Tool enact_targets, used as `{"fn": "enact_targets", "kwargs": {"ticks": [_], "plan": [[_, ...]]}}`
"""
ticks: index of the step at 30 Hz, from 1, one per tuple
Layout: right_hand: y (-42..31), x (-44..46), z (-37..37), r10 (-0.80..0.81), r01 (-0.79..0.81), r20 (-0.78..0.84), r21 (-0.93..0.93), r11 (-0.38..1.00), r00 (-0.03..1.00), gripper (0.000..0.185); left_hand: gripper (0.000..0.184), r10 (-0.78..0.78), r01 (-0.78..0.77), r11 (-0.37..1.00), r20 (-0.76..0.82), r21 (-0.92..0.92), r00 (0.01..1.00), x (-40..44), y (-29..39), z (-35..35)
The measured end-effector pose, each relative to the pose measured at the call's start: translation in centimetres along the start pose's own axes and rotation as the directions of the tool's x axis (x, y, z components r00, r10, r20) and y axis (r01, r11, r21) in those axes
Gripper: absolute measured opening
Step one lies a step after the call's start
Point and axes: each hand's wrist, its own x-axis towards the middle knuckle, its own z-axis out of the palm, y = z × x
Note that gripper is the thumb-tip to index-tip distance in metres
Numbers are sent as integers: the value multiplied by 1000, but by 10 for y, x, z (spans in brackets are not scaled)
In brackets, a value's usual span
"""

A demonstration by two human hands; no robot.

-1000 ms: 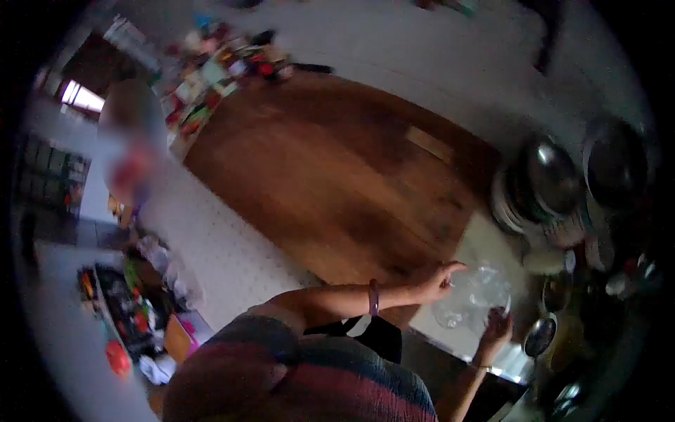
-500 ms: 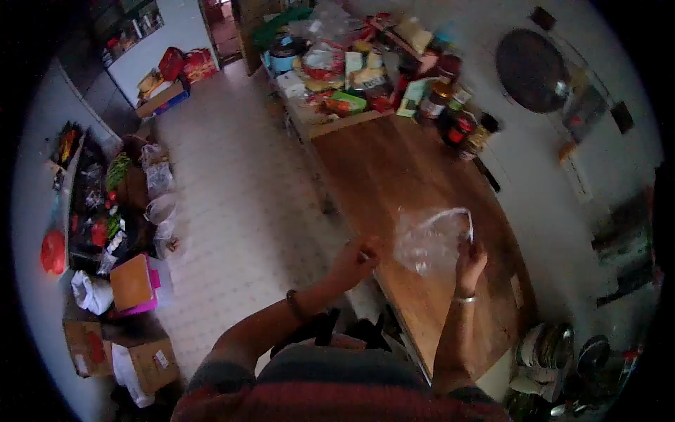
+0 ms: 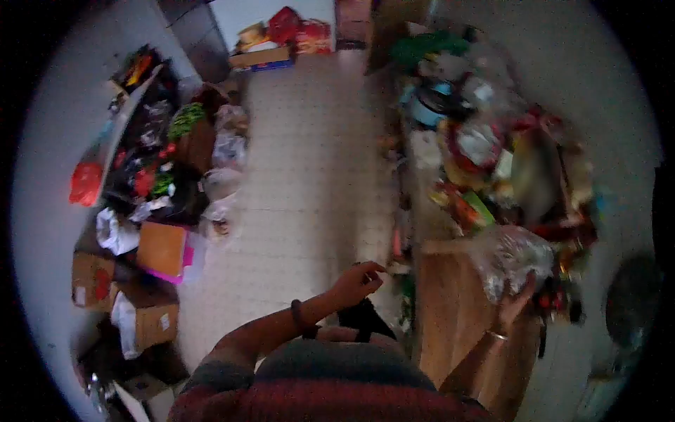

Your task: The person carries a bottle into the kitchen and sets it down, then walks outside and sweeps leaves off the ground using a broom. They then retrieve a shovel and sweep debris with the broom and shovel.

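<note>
A clear plastic bag (image 3: 512,254) is located at the far end of the bare wooden part of the bench (image 3: 453,316), beside the piled goods. Its near edge is met by the fingers of the right hand (image 3: 517,304); owing to blur, whether the bag is pinched or merely touched cannot be told. A bright bracelet (image 3: 497,336) is worn on the right wrist.

The left hand (image 3: 357,285) is positioned in front of the body, to the left of the bench. Its fingers are half curled, with a gap left between forefinger and thumb. A dark bracelet (image 3: 298,316) is fitted at the left wrist.

Beyond the bag, the bench is loaded with a green package (image 3: 478,209), a light-blue pot (image 3: 427,110) and a green bag (image 3: 430,43). Along the opposite side of the tiled floor (image 3: 302,190), an orange board (image 3: 160,251) is stood near a cardboard box (image 3: 153,314).
</note>
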Motion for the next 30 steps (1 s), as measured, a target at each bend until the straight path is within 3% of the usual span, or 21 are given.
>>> {"fn": "enact_targets", "kwargs": {"ticks": [3,4,6,7,9,10,11,12,13,14,17,19,21,22,25,28,30], "plan": [[-84,85,46,15,-18,-14,-223,975,1000,41,26,-65,55,987,-62,-149,996,26,26,-58],[-101,104,80,-30,29,-17,-28,999,999,39,27,-55,36,991,-148,-130,987,36,24,-80],[-117,136,170,-66,73,135,-50,996,989,38,30,-50,17,994,-324,-104,945,54,7,-127],[-155,147,211,13,-68,254,208,976,967,36,30,-89,34,987,-354,-157,931,61,4,-150],[-224,154,294,-28,-240,531,430,871,847,33,29,-163,59,964,-403,-260,901,74,-6,-195],[-239,151,344,-207,-118,569,481,869,796,29,29,-268,140,938,-408,-316,873,82,-10,-218],[-253,149,392,-378,-11,587,551,834,716,25,29,-255,93,927,-431,-362,866,102,-14,-244],[-283,147,428,-591,235,514,597,767,621,26,30,-238,42,916,-457,-399,857,114,-25,-271],[-310,145,451,-598,183,626,599,780,500,28,30,-216,-16,902,-483,-431,848,122,-27,-294],[-333,148,473,-596,144,713,590,794,370,30,36,-157,-53,921,-492,-386,856,136,-25,-320],[-363,154,559,-738,-26,643,758,652,206,31,53,150,-333,902,-523,-276,839,195,2,-396],[-388,194,589,-673,6,725,679,734,149,30,52,218,-220,974,-436,46,873,233,40,-445],[-379,221,620,-597,-18,784,608,794,166,29,48,205,-109,938,-273,330,940,281,59,-479],[-363,231,647,-568,-49,802,584,810,184,28,41,195,-102,950,-305,295,932,304,63,-491],[-335,266,719,-454,-192,854,505,842,254,26,38,114,-52,955,-197,292,974,382,80,-546],[-314,310,788,-429,-289,853,509,811,298,26,36,148,-97,913,-101,397,984,464,87,-591],[-297,336,838,-447,-295,825,547,783,346,28,35,-13,27,924,-39,381,999,519,98,-623]]}}
